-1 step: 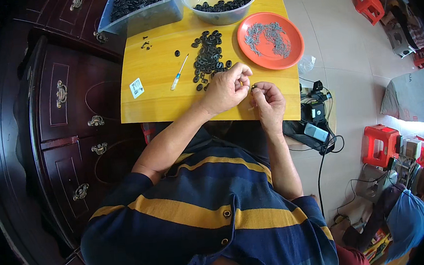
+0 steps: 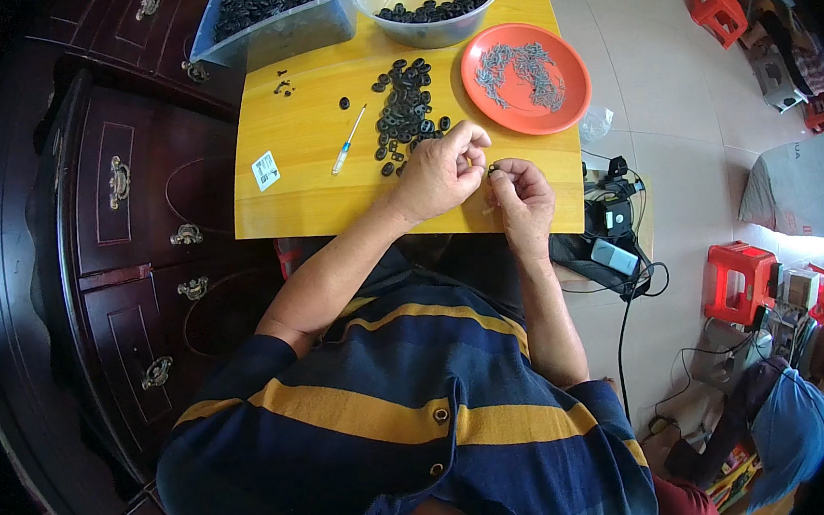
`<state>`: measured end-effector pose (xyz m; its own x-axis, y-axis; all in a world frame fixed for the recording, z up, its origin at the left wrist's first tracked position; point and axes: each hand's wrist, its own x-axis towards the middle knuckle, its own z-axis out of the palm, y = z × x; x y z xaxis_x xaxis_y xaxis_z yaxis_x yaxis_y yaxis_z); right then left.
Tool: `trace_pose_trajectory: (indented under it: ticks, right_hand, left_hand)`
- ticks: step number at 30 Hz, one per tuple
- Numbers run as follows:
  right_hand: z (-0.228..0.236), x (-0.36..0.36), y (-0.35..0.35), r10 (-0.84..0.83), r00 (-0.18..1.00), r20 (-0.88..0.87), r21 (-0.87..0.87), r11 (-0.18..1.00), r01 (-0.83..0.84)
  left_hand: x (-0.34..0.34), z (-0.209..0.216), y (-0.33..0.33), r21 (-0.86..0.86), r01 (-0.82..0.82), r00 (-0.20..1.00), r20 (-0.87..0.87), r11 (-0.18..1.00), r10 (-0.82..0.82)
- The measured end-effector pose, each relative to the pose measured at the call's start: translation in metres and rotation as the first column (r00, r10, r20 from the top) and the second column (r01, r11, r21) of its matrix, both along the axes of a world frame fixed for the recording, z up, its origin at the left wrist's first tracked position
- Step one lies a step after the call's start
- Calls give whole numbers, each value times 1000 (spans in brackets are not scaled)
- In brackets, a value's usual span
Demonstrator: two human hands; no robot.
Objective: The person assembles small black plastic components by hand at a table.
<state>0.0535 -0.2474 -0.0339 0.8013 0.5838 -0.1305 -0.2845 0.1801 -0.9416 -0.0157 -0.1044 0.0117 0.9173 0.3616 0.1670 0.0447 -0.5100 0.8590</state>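
My right hand pinches a small black piece between thumb and fingertips, over the near right part of the yellow table. Close beside it on the left, my left hand is closed with its fingers curled together; whatever they hold is hidden. Beyond the left hand lies a heap of black oval plastic parts, partly covered by that hand. An orange-red plate with many thin grey metal pieces stands beyond the right hand. Left of the heap rests a thin tool with a clear and blue handle.
At the table's far side stand a bluish bin and a clear round tub, both holding black parts. A white label lies at left, near dark drawers. Cables and a black adapter sit right of the table; red stools stand farther off.
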Motion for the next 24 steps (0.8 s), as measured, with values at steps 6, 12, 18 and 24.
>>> trace_pose_trajectory:
  ticks: [6,12,18,24]
  right_hand:
    - [-10,-1,1,-13,1000,14,24,1000,13]
    - [-13,-3,1,15,982,187,-94,996,2]
    - [-15,-1,1,-10,991,132,-48,999,16]
    - [-17,-1,1,6,996,87,-23,1000,-4]
  left_hand:
    - [2,1,-1,67,9,1000,-13,998,-9]
    - [0,-1,0,48,20,999,-41,999,-18]
    - [2,-4,-2,23,6,999,32,1000,-7]
    - [2,0,-3,41,-9,1000,19,999,9]
